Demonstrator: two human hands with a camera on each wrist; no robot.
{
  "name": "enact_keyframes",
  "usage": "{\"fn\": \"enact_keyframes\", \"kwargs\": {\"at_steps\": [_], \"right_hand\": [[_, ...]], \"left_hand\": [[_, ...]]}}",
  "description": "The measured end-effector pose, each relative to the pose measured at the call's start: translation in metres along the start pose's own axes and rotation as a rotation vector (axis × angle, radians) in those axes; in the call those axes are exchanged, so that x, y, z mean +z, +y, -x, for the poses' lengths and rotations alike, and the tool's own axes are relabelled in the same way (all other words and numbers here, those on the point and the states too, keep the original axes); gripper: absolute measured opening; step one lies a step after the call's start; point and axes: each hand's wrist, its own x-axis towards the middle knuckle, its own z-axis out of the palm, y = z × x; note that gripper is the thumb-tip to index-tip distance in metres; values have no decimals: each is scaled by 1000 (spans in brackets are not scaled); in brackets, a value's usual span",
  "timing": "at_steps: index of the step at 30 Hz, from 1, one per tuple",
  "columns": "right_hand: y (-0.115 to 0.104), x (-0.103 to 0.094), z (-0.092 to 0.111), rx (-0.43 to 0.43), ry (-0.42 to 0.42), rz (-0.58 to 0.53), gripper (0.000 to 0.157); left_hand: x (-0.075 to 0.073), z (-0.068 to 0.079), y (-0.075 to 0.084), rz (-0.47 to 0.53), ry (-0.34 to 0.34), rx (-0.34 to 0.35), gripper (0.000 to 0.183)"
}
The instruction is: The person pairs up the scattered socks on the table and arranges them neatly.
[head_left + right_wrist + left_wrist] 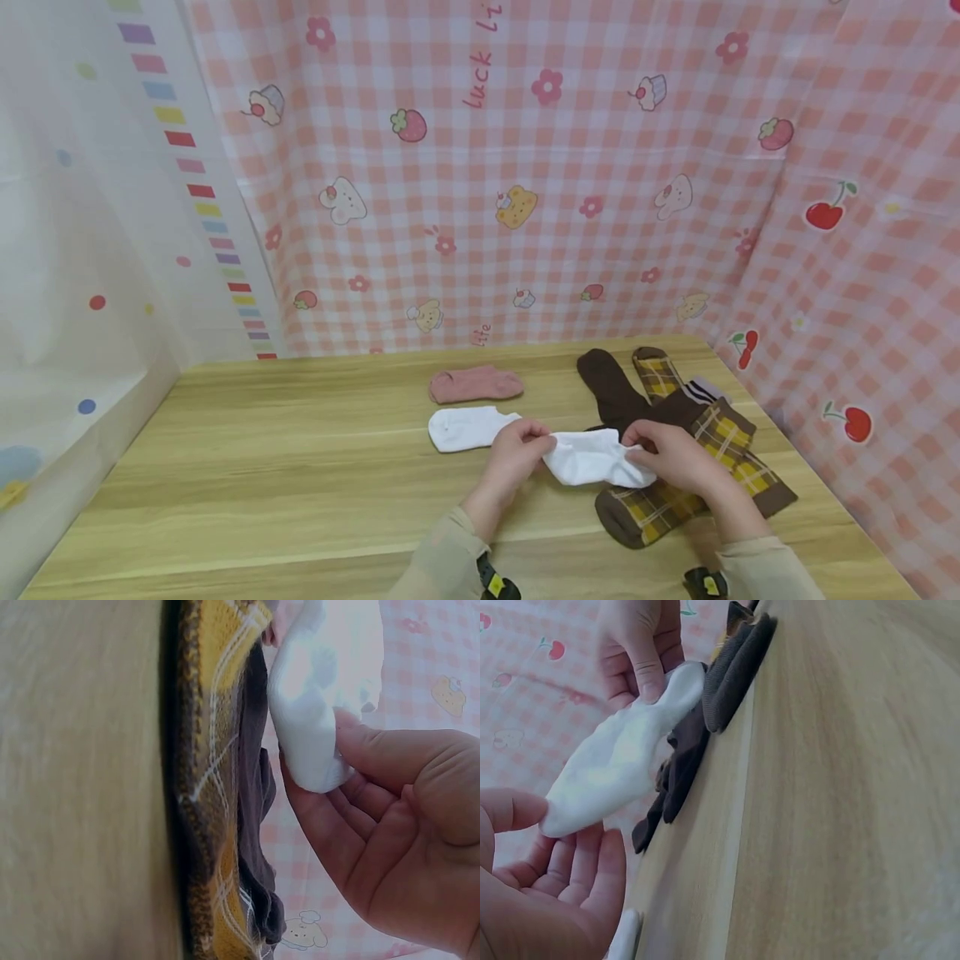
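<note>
A white ankle sock [592, 457] is stretched between both hands above the table. My left hand [517, 454] pinches one end between thumb and fingers. At the other end, my right hand [675, 457] pinches the fabric, as the right wrist view shows with the sock [319, 697] between thumb and forefinger. Another white sock [468, 429] lies flat just beyond the left hand, partly covered by it. Farther back, a pink sock [476, 384] lies flat above that white one.
On the right is a loose pile with a dark brown sock [603, 383], a yellow-and-brown plaid sock [652, 512] and a striped lilac piece [703, 389]. The wooden table [262, 467] meets a pink checked cloth [465, 275] at the back and right.
</note>
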Motion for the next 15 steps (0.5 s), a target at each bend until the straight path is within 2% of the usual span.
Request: {"fn": "enact_keyframes", "kwargs": {"at_steps": [4, 15], "right_hand": [[-1, 1, 0, -12, 12, -16, 7], [-3, 2, -2, -15, 64, -55, 7]], "left_hand": [[-2, 1, 1, 28, 1, -13, 12], [-10, 1, 1, 80, -15, 32, 18]]}}
